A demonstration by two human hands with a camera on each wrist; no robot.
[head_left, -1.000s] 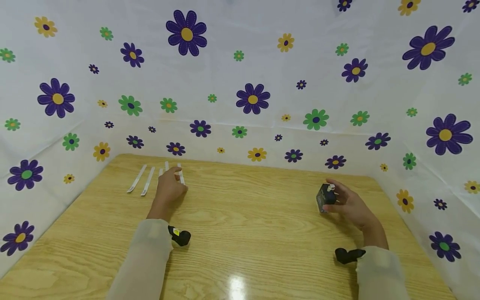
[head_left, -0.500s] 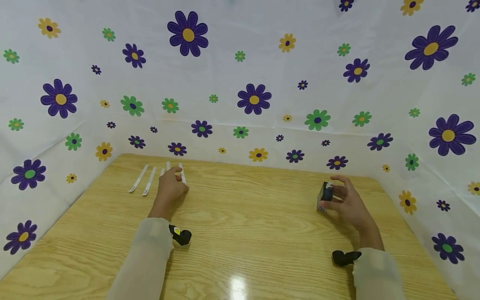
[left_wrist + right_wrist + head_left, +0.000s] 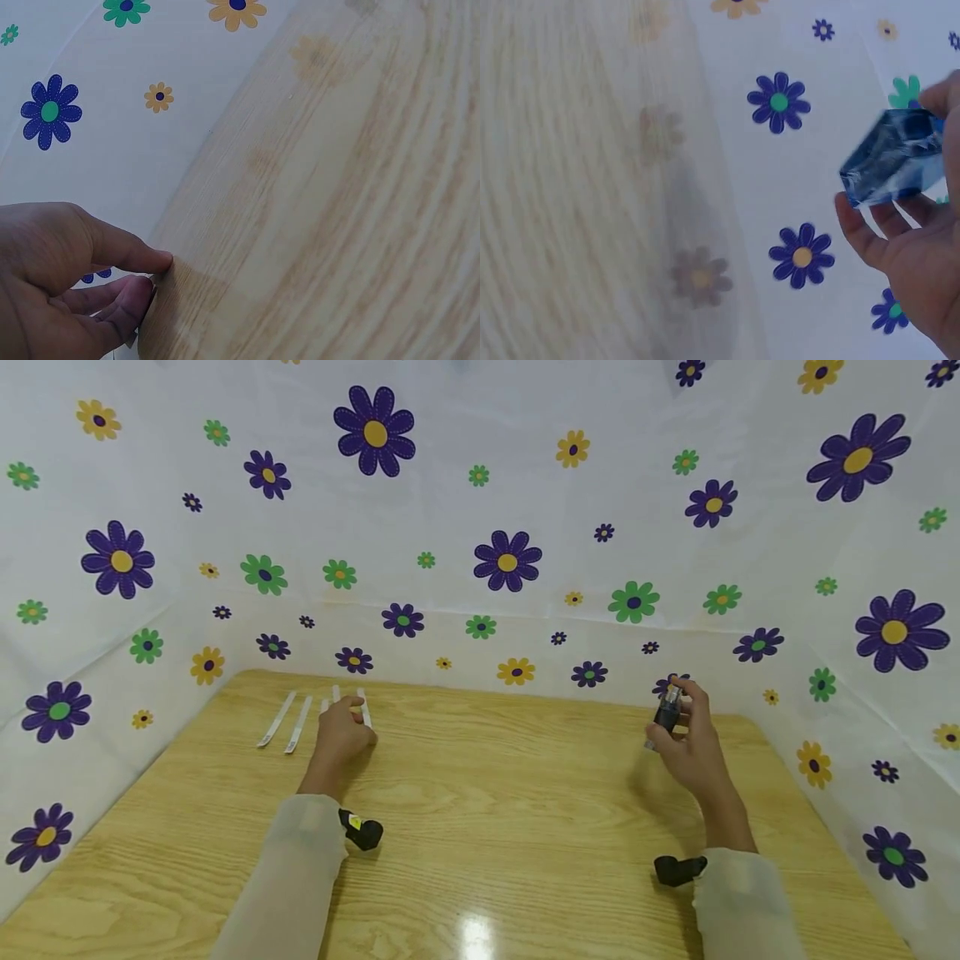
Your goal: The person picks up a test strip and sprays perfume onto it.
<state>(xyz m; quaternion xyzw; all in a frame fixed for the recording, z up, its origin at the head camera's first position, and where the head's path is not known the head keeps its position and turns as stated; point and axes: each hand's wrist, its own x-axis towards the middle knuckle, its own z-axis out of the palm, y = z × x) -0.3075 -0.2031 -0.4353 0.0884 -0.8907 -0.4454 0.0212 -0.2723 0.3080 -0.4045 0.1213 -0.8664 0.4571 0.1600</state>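
Observation:
In the head view, my left hand is low over the table at the left, thumb and fingers curled about a white paper strip. The left wrist view has the thumb and fingertips close together against the tabletop; the strip is mostly hidden there. At the right, my right hand grips a dark square glass perfume bottle with a silver spray neck, tilted and raised off the table. Through the right wrist view, the bottle looks blue and faceted, held between the thumb and fingers.
Several other white strips lie side by side at the table's back left, some partly behind the left hand. The wooden table is enclosed by a white flowered cloth at the back and both sides.
My right hand has lifted the perfume bottle from the table, up and slightly away from me, turning it as it rises. The left hand stays in place by the strips.

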